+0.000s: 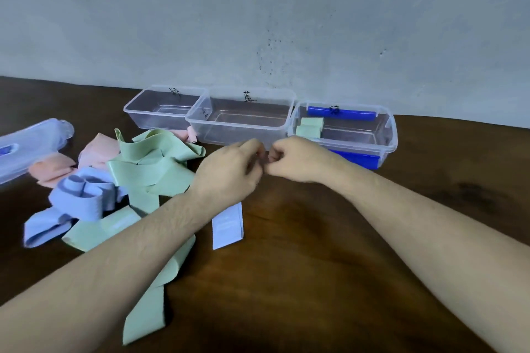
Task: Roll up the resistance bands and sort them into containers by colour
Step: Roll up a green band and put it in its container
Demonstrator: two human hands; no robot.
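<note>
Nearest us a green band trails across the dark tabletop, running under our left forearm up into the loose pile. A lavender strip hangs from below our left hand and lies flat on the wood. Both hands meet at the centre, fingers curled, knuckles almost touching; our left hand seems to pinch the top of that lavender strip, and our right hand is curled against it, though we cannot tell what it holds.

To the left sits the pile: lavender bands, crumpled green bands and pink bands behind them. A clear lid lies at the far left edge.

Against the wall stand three clear containers in a row. The left container and middle container touch; the right container, with blue latches, holds two green rolls.
</note>
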